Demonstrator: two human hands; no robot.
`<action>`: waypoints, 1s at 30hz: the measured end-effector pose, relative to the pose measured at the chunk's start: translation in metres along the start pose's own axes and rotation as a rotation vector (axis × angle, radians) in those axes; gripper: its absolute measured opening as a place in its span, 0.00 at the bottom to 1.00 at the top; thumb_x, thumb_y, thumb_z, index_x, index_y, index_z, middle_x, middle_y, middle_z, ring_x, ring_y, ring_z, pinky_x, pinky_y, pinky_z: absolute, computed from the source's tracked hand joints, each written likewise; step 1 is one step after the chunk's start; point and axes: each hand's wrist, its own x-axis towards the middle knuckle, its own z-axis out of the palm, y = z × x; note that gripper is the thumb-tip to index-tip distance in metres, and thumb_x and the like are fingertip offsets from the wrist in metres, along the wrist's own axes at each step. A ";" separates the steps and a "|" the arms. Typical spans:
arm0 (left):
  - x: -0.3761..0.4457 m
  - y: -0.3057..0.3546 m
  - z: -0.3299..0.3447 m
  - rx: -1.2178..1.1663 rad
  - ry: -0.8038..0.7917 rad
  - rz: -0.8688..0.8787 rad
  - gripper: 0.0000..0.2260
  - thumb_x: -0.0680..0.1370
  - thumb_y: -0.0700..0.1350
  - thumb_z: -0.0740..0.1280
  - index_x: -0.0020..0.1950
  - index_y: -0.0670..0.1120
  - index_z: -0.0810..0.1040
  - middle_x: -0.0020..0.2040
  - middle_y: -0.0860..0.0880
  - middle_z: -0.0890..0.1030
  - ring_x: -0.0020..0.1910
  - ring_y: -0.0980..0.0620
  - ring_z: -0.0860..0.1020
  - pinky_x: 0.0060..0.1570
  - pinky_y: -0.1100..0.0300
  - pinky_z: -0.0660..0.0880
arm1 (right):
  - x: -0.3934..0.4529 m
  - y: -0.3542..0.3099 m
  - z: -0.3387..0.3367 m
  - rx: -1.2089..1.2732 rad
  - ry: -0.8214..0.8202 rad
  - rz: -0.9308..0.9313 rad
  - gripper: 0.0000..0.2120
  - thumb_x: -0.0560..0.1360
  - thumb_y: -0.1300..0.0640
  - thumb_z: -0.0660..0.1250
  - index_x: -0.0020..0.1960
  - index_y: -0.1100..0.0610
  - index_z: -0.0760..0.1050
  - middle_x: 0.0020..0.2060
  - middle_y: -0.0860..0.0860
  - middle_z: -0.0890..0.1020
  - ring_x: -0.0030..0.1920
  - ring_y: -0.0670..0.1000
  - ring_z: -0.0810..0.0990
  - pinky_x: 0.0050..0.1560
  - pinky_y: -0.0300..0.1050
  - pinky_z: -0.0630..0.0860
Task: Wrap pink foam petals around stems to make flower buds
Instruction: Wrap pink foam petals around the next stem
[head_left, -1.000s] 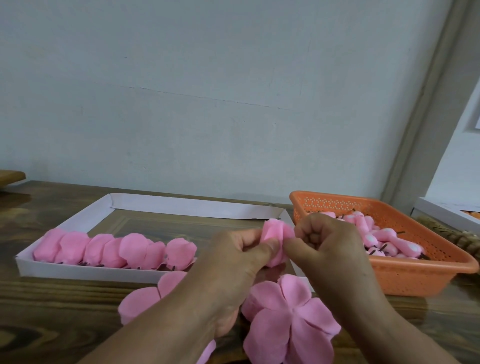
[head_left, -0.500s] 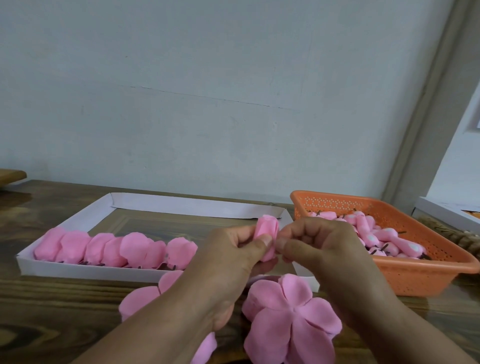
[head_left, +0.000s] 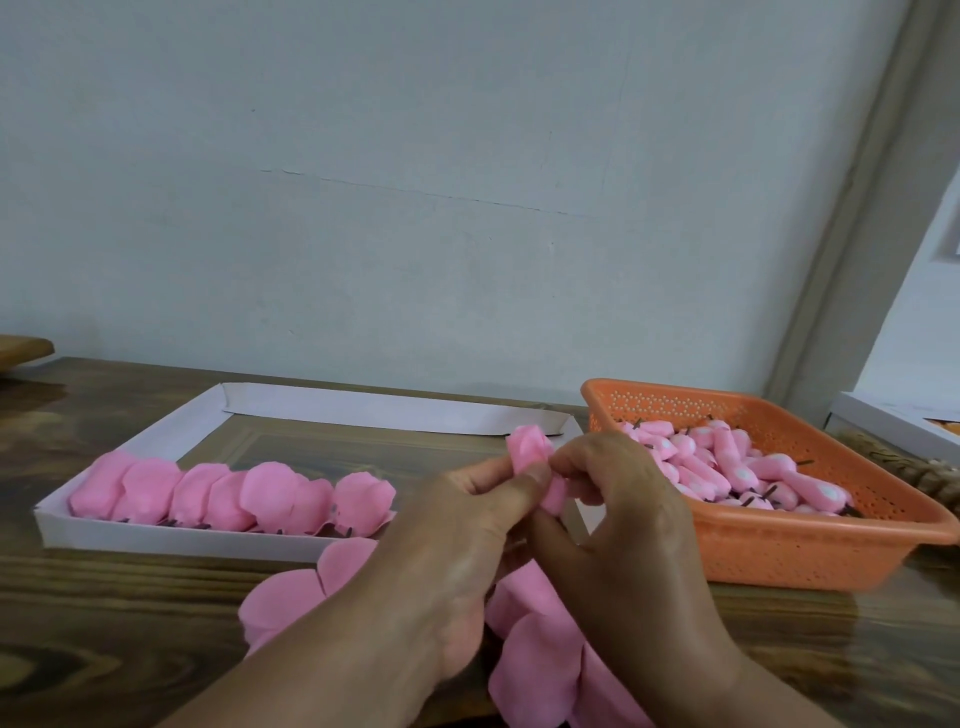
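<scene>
Your hands have drawn closer together over the last second, and the petal that stood loose and wide between them is now rolled into a tighter, narrower bud (head_left: 530, 453). Going from the big things down: the wooden table (head_left: 104, 587) carries a white cardboard tray (head_left: 171, 538) on your left with a row of opened pink flowers (head_left: 234, 496) along its near edge, and an orange plastic basket (head_left: 810, 545) on your right heaped with small pink pieces on dark stems (head_left: 727, 467). Flat foam petals (head_left: 535, 660) lie just below your wrists. Your left hand (head_left: 457, 540) has its thumb pressed against the bud's base, fingers curled behind it. Your right hand (head_left: 618, 514) pinches the same bud from the other side, fingers bent inward. I cannot see the stem inside the wrap. Judging by the tighter roll, this bud looks nearly closed; a loosened pinch would probably let the foam spring open.
</scene>
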 end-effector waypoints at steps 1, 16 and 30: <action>0.000 0.000 -0.001 -0.001 -0.009 0.007 0.17 0.67 0.48 0.68 0.52 0.43 0.84 0.47 0.44 0.85 0.53 0.47 0.82 0.56 0.55 0.77 | 0.001 0.000 -0.001 0.011 -0.002 0.004 0.03 0.65 0.63 0.68 0.36 0.59 0.74 0.31 0.48 0.75 0.35 0.45 0.70 0.36 0.38 0.69; 0.005 0.005 -0.004 -0.175 -0.095 -0.015 0.14 0.74 0.40 0.64 0.56 0.36 0.79 0.50 0.39 0.84 0.50 0.47 0.83 0.50 0.59 0.80 | 0.009 0.006 -0.008 0.451 -0.161 0.283 0.07 0.67 0.66 0.74 0.40 0.56 0.79 0.33 0.49 0.82 0.36 0.42 0.79 0.38 0.32 0.75; 0.001 0.000 0.003 -0.168 0.129 0.020 0.07 0.69 0.41 0.69 0.42 0.39 0.84 0.35 0.43 0.84 0.32 0.52 0.81 0.32 0.61 0.79 | -0.003 0.002 0.004 -0.111 0.006 -0.087 0.06 0.70 0.56 0.65 0.36 0.57 0.76 0.33 0.48 0.77 0.33 0.49 0.76 0.33 0.43 0.70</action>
